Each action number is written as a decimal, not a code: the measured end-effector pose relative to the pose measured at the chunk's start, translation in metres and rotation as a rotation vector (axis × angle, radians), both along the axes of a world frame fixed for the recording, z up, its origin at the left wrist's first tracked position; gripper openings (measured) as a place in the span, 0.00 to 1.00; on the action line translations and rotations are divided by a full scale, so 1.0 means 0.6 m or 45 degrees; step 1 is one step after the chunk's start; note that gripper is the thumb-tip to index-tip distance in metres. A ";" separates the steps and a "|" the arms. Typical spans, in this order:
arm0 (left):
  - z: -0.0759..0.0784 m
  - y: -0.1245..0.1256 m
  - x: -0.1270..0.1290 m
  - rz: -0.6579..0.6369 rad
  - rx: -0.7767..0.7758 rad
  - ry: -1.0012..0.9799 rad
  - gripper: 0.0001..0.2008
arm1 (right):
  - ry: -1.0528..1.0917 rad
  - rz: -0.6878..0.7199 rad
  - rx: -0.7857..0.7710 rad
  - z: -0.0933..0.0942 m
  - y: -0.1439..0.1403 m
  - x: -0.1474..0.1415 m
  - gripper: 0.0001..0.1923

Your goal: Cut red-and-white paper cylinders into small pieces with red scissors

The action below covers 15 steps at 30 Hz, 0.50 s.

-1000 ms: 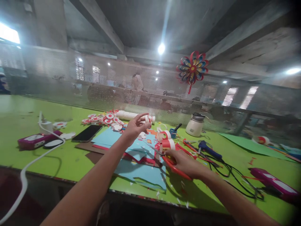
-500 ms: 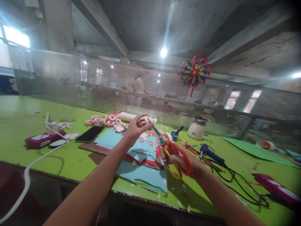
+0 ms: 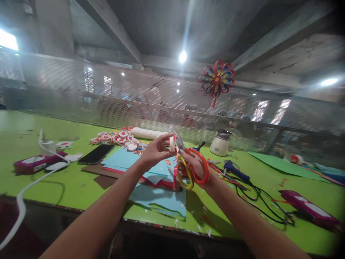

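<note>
My left hand (image 3: 156, 153) is raised above the green table (image 3: 67, 187), and its thumb and fingertips (image 3: 167, 140) pinch a small red-and-white paper strip (image 3: 172, 143), which stands roughly upright just past the tips, on their right side. My right hand (image 3: 195, 166) is close beside it, closed through the loops of the scissors (image 3: 190, 169): one loop is yellow and one is red-orange, both hanging on the near side of my fingers, while the grey blades point up and to the far left, meeting the paper strip right where my left fingertips grip it. I cannot tell whether the blades are parted or closed on the paper, since that spot is small and blurred. Both hands hover over a loose pile of light blue paper sheets (image 3: 159, 194) with red and brown pieces under them, lying near the table's near edge. To the left of the pile a black phone (image 3: 96, 154) lies flat, and farther left a magenta case (image 3: 33, 162) sits with a white cable (image 3: 24, 194) running off the near edge. A heap of red-and-white paper discs (image 3: 118, 138) lies far left of my hands. To the right, a white jar (image 3: 220, 143) stands near the mesh screen (image 3: 134, 97), a blue glue gun (image 3: 235, 169) lies with black cords trailing right, and a colourful paper flower (image 3: 216, 78) hangs on the mesh above.
</note>
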State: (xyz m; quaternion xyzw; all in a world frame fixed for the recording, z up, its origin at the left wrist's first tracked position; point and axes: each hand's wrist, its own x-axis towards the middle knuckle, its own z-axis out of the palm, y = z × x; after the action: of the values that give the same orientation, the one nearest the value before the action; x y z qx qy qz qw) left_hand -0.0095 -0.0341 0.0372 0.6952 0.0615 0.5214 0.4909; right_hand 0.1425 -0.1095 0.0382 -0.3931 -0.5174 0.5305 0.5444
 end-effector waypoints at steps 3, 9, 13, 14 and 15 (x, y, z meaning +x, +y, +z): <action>-0.004 -0.005 0.006 -0.042 0.056 0.066 0.28 | 0.111 -0.015 0.015 0.008 -0.002 -0.012 0.13; -0.006 -0.011 0.010 -0.142 0.122 0.144 0.26 | 0.133 -0.142 0.064 -0.007 0.004 -0.005 0.11; -0.004 -0.021 0.011 -0.159 0.169 0.230 0.24 | -0.126 -0.248 0.268 -0.014 0.004 0.007 0.13; -0.005 -0.022 0.011 -0.157 0.161 0.223 0.23 | -0.235 -0.311 0.347 -0.013 0.002 0.010 0.14; -0.006 -0.022 0.012 -0.142 0.141 0.211 0.21 | -0.356 -0.396 0.431 -0.012 0.001 0.012 0.17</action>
State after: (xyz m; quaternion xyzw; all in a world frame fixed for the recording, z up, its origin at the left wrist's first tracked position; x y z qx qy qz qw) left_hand -0.0025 -0.0473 0.0338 0.7644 0.0339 0.4366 0.4732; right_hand 0.1498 -0.1090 0.0307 -0.4405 -0.6023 0.2870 0.6007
